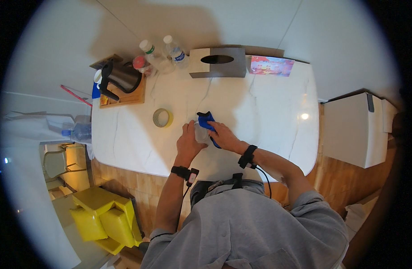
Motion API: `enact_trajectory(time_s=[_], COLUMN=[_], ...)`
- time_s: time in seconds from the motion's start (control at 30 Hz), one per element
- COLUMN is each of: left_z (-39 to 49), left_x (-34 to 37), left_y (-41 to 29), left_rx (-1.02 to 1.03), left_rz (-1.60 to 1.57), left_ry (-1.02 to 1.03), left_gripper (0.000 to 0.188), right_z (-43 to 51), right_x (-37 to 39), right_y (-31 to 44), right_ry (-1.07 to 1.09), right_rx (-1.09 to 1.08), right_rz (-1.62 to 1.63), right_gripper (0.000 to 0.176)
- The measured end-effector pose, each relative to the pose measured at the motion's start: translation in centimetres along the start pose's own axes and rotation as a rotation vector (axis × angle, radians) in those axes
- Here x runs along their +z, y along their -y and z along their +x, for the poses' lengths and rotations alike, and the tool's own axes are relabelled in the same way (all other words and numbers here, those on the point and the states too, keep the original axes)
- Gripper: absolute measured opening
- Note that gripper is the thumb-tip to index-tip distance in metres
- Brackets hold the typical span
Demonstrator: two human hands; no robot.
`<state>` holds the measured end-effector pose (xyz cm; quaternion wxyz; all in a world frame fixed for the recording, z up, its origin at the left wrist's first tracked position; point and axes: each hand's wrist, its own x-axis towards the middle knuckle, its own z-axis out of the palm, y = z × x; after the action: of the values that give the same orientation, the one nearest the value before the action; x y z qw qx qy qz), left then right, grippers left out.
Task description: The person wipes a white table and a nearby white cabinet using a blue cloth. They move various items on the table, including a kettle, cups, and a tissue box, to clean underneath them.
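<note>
My left hand [189, 142] grips the left side of a clear, roundish container [201, 133], probably glass or plastic, over the white marbled table [269, 134]. In my right hand [225, 136] is a blue cloth [206, 121] with a black edge, pressed against the container's right side. Part of the cloth hangs out below my right fingers. My palms and the cloth hide much of the container. To the left of my hands a roll of tape [161, 118] lies on the tabletop.
Along the wall stand a dark electric kettle [125, 77] on a wooden tray [138, 97], several plastic bottles [175, 52] and a tissue box [227, 69]. A colourful printed card [271, 66] is beside the box. A white cabinet [347, 127] stands right, yellow packages [105, 215] lower left.
</note>
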<state>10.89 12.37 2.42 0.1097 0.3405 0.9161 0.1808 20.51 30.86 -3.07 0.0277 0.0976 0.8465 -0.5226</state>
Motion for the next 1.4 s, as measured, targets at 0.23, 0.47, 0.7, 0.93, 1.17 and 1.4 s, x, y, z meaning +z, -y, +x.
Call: enact_trajectory(time_s=[0.23,0.47,0.7,0.93,1.17,1.4], left_z=[0.7,0.4,0.5,0.6,1.7,1.1], left_x=[0.2,-0.5,-0.4,0.8,-0.1,-2.3], left_y=[-3.0,-0.7,-1.4,-2.8,-3.2,0.6], left_rx=[-0.302,-0.160,-0.266,-0.398,-0.303,-0.027], left_rz=[0.137,0.161,0.099,0.207,0.266,0.178], left_ry=[0.018,0.227,0.196,0.147,0.208,0.222], left_gripper=[0.126,0.130,0.127,0.119,0.114,0.115], right_z=[-0.1,0.2,0.4,0.4,0.4,0.2], right_x=[0.3,0.3,0.6,0.7,0.5,0.8], right_y=[-0.5,-0.5,-1.0,-1.2,0.3,0.5], right_ry=[-0.042,-0.030,-0.066,-0.052,-0.015,-0.055], right_rx=[-0.015,-0.030,-0.046,-0.035,0.081,0.105], right_rz=[0.046,0.075,0.100,0.101,0.059,0.000], right_gripper=[0.055,0.054,0.054,0.056,0.059,0.058])
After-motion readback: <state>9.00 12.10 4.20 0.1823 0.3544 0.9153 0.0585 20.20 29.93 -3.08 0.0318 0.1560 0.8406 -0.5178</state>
